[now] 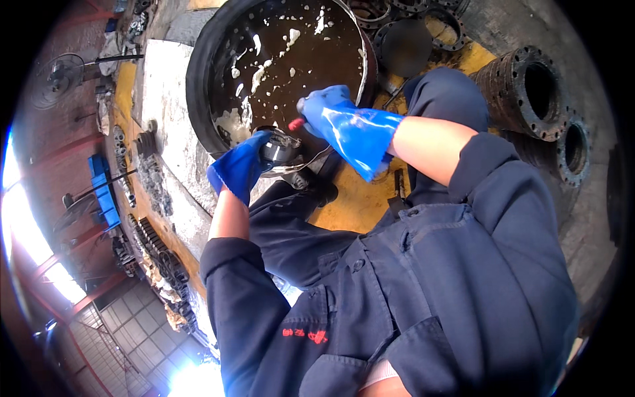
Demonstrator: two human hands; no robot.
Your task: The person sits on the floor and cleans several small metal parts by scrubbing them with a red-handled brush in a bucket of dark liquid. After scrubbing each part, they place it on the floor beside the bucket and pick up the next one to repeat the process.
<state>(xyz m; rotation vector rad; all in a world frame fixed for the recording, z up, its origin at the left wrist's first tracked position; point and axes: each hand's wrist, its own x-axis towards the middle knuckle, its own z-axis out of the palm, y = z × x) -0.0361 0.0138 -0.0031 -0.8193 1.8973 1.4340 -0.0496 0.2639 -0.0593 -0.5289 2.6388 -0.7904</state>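
Both my hands wear blue rubber gloves. My left hand (241, 165) grips a round shiny metal part (279, 147) at the near rim of a large black tub (198, 92) filled with dark foamy liquid. My right hand (327, 109) is closed around a small tool with a red handle (296, 124), held just above the metal part. My dark blue work jacket and trousers fill the lower half of the view.
Stacks of rusty metal flanges (529, 86) stand at the right, and more rings (423, 26) lie behind the tub. A row of dark metal parts (155, 251) runs along the left. A fan (56, 76) stands at far left. The floor under me is yellow (357, 205).
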